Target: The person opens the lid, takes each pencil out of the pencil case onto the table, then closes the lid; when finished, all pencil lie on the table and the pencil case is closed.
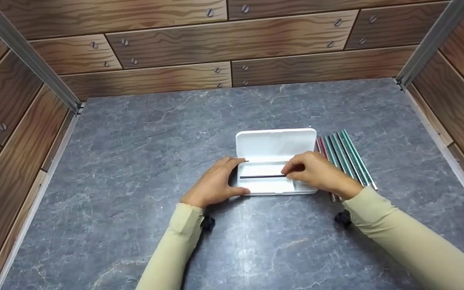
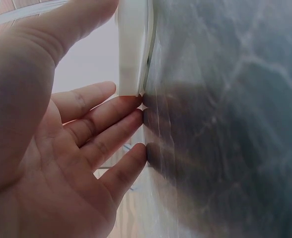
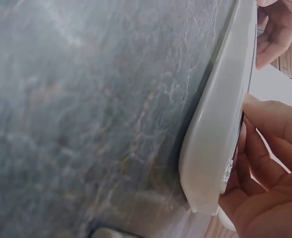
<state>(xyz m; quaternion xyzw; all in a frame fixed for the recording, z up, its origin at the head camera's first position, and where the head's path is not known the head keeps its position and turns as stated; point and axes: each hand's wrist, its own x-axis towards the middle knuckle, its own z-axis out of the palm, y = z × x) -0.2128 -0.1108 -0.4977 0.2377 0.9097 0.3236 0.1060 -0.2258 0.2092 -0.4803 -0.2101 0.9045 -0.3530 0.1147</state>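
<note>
A white hinged case (image 1: 272, 193) lies on the table with its lid (image 1: 276, 143) raised at the back. My right hand (image 1: 312, 171) pinches one end of a thin dark pencil (image 1: 262, 176), which lies crosswise over the case's tray. The left hand (image 1: 216, 181) spans the case's left end, thumb at the front edge and index finger near the hinge side. In the left wrist view its fingers (image 2: 91, 124) are nearly straight and touch the end of the case (image 2: 131, 54). A short dark line shows beside the left index fingertip; what it is, I cannot tell.
Several pencils (image 1: 349, 157), red, green and dark with silvery ends, lie in a row right of the case, partly under the right forearm. The grey marbled table (image 1: 135, 153) is bounded by wood-patterned walls (image 1: 167, 44) at the back and sides.
</note>
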